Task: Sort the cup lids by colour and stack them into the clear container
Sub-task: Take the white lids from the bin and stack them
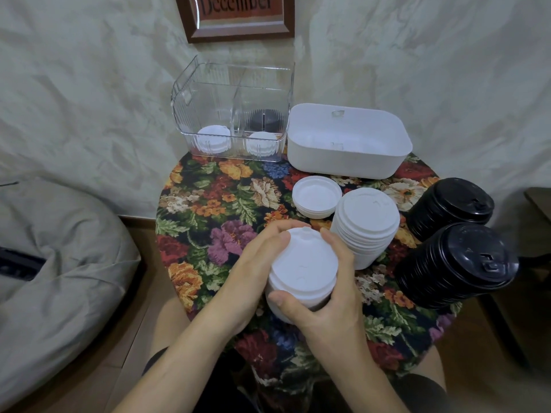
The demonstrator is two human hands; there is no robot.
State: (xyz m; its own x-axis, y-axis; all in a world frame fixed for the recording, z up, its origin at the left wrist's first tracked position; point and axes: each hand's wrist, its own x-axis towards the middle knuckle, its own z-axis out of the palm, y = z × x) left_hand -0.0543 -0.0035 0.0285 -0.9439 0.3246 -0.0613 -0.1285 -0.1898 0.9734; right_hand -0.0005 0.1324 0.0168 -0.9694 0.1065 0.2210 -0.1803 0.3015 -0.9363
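Sitting between both palms, the held stack of white lids (302, 269) stands nearly upright, leaning slightly back toward the person, sip-holes up. The left hand (253, 263) curls round its left flank with fingertips over the far rim. The right hand (334, 296) wraps the right flank, thumb hooked across the near side. Both are closed firmly on the stack; whether its base touches the floral cloth (208, 210) I cannot tell.

Just past the right knuckles stands a second white stack (366, 225), with a low pile of upturned white lids (316, 201) behind it. The clear container (232, 84) lies well apart, straight out beyond the fingertips and a little toward the left hand's side. It has white lids in its left bay and in the front of its right bay, black ones behind. I judge the carry runs forward, away from the body, and the stack must stay upright to drop through the open top.
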